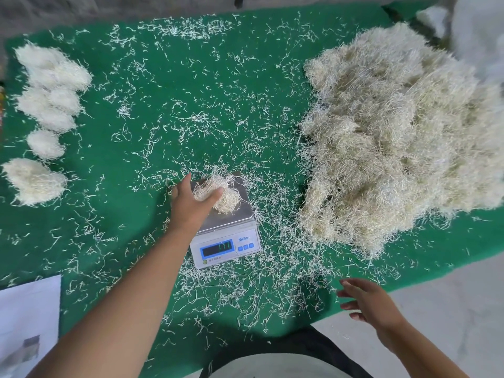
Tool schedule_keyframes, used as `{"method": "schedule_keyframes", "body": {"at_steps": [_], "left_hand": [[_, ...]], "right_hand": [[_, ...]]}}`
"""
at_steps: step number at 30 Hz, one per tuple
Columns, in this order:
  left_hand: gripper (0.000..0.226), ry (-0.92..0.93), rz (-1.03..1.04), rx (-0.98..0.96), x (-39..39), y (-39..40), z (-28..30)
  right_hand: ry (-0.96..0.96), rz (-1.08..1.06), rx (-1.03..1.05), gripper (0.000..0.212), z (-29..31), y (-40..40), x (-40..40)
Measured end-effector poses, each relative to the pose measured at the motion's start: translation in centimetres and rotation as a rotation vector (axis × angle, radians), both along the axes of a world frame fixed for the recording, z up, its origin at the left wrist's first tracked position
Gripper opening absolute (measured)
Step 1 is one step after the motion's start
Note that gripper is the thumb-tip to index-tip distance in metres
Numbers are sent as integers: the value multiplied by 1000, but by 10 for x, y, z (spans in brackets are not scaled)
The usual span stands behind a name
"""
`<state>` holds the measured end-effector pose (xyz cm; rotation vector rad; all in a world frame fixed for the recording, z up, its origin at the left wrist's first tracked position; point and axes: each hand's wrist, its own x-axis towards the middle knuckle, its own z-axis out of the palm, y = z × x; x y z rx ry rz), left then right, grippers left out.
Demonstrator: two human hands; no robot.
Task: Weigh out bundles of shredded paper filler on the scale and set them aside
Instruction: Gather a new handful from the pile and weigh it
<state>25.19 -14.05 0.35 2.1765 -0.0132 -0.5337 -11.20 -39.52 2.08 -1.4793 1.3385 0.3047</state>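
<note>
While the left hand (191, 204) curls around the bundle (221, 196) on the scale (229, 227), the right hand (368, 302) hovers loosely spread and empty near the table edge. The weighing seems finished, so next this bundle should go to the weighed bundles (46, 118) at the far left.

Green table cover (152, 85), cream shredded paper (395, 132), white-and-blue scale (231, 241)

Matt green felt table cover (152, 148), shiny metal scale pan (240, 211)
</note>
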Motion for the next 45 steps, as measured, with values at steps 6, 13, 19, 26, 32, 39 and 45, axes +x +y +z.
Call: {"method": "schedule_keyframes", "body": {"at_steps": [6, 13, 19, 26, 32, 39, 45], "left_hand": [[127, -40, -122, 109, -4, -27, 1], [108, -190, -24, 136, -9, -23, 3], [62, -277, -24, 114, -2, 2, -1], [19, -333, -62, 53, -1, 0, 6], [7, -380, -2, -35, -3, 5, 28], [12, -453, -35, -138, -14, 20, 62], [14, -505, -99, -162, -25, 28, 79]], "right_hand": [[14, 20, -9, 13, 6, 5, -3], [35, 28, -25, 13, 14, 2, -4], [42, 25, -30, 14, 15, 5, -2], [-35, 183, -59, 18, 29, 22, 45], [-223, 435, -149, 24, 70, 50, 140], [-494, 705, -337, 57, 108, 100, 245], [-445, 978, -524, 25, 113, 119, 287]]}}
